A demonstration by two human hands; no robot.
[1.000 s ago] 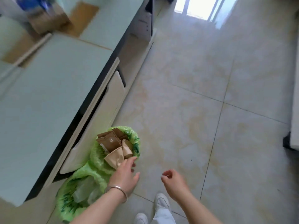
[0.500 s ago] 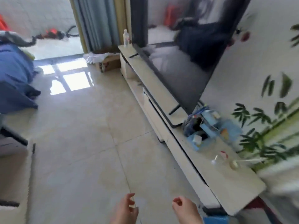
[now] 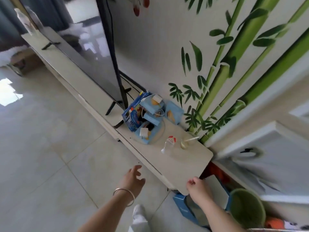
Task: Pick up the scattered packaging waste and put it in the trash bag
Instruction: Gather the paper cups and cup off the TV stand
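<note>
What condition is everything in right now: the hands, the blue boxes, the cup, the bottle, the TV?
Left hand: open, empty.
Right hand: loosely curled, empty.
Blue packaging: torn open, piled on the TV stand.
Cup: upright, stick inside.
Small bottle: lying down.
TV: off.

Light-blue and dark-blue snack boxes (image 3: 147, 114) sit on the beige surface (image 3: 189, 166); green painted bamboo (image 3: 222, 71) patterns the white wall; the bucket (image 3: 247, 208) is green.

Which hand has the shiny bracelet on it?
The left hand, reaching out over the floor with fingers spread. The right hand, by the corner of the TV stand, has a bare wrist.
</note>
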